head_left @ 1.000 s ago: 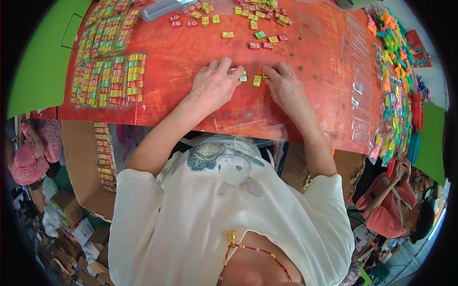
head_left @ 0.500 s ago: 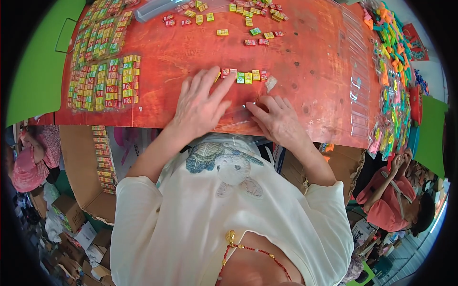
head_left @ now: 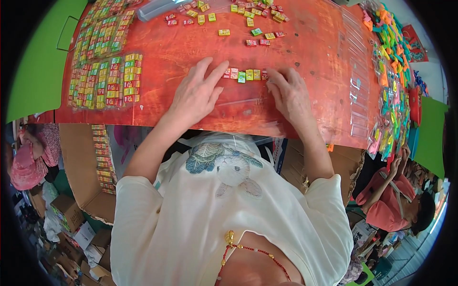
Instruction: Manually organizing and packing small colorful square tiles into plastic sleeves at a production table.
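A short row of tiny coloured boxes [head_left: 242, 76], red, green and yellow, lies across the red table in front of me. At its left end is my left hand [head_left: 196, 93], its fingers stretched out and the index fingertip against or just beside the last box. My right hand [head_left: 290, 93] is at the other end, with bent fingers touching or covering the red end box; nothing shows gripped in it. Between the hands and the table's near edge lies a thin clear plastic piece [head_left: 238, 101], hard to make out.
Loose tiny boxes [head_left: 250, 22] are scattered at the far side. Filled packs of boxes [head_left: 105, 83] lie at left, clear plastic trays [head_left: 359, 90] at right, with bagged colourful toys [head_left: 393, 109] beyond. An open carton [head_left: 81, 167] stands below the table's left edge. Another person [head_left: 393, 200] sits at right.
My right hand has moved up from the clear plastic near the table edge to the row's right end. My left hand has shifted slightly, uncovering more table below the row.
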Tool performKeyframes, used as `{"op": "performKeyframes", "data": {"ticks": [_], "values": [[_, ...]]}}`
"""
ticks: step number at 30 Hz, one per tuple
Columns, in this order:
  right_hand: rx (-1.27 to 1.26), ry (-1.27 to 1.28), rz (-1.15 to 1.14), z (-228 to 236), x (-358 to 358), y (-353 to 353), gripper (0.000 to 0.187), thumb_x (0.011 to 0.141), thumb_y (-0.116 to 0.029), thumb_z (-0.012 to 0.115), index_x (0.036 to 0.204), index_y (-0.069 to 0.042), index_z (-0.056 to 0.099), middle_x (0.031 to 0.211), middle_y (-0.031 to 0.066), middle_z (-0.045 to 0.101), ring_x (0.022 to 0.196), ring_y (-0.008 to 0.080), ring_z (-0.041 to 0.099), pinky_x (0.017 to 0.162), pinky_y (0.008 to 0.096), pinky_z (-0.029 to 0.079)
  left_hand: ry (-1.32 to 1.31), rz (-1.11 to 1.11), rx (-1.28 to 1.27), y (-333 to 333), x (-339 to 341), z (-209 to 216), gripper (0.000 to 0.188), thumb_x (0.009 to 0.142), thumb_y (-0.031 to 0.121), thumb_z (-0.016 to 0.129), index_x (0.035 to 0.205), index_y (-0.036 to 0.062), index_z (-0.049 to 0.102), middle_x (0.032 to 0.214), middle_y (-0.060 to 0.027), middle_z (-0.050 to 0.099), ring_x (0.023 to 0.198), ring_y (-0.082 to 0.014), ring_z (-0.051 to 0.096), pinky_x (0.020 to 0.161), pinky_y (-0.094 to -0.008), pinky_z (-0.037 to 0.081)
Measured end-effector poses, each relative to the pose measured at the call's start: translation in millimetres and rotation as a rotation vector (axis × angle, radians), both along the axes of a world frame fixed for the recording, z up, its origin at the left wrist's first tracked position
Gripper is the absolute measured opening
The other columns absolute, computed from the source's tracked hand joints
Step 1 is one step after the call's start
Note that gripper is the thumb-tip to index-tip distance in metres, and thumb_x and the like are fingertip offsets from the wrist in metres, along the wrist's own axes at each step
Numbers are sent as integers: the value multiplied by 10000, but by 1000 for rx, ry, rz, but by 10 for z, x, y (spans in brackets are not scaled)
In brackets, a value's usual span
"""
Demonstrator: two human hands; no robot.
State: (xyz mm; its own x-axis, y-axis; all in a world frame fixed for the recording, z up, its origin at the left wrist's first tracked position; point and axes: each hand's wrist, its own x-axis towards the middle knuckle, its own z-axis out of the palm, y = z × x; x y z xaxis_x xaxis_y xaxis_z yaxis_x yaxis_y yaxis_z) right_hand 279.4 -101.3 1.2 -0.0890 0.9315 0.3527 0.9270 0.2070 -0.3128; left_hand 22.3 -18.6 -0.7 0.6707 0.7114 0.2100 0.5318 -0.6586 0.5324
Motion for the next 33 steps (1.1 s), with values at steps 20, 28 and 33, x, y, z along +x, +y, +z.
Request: {"op": "performKeyframes", "data": {"ticks": [20,28,33], "values": [[-154,-123,340,-97,-213,-803,417,818,-206,682,1213,-81,631,1245,93,555,1145,271,542,932,410,428,104,-18,0,53,-171,23,521,850,111,706,1348,120,553,1245,-130,530,1137,-343,570,936,-462,485],[-179,-78,299,145,-268,-515,394,870,-250,708,1218,-82,631,1232,108,564,1103,283,566,867,401,439,292,15,-181,213,28,151,586,893,158,678,1438,129,466,1236,-153,492,1031,-402,627,819,-494,542],[-44,53,189,198,-156,-307,347,841,-134,730,1175,-79,651,1107,96,604,915,271,592,768,388,445,276,-27,-196,375,-46,146,506,916,154,645,1397,123,489,1179,-154,511,1005,-414,627,805,-497,539]]}}
